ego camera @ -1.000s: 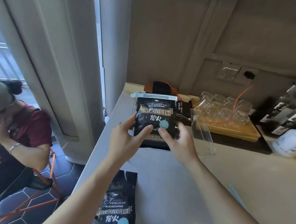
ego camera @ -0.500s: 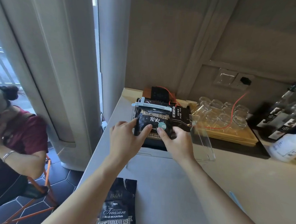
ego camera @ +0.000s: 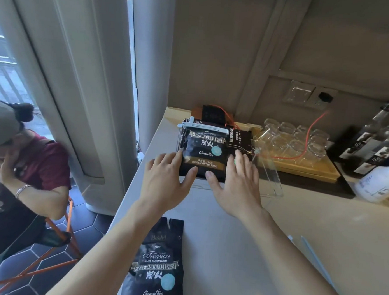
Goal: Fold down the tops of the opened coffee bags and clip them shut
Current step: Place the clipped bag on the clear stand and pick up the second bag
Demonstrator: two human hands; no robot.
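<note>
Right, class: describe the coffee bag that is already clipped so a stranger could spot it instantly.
Find the pale counter beside the window. At its far end, in a clear box, stands the clipped coffee bag. Unlike the unclipped bag lying nearer, a white clip runs across its top.

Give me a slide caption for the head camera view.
Both hands steady a clipped coffee bag in a clear bin.

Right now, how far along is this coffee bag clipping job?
One looks done: the far coffee bag has its top folded under a white clip and stands in a clear holder. In hand: the left hand and right hand rest open-fingered at its sides. Left: the near coffee bag lies flat on the counter, unclipped.
</note>
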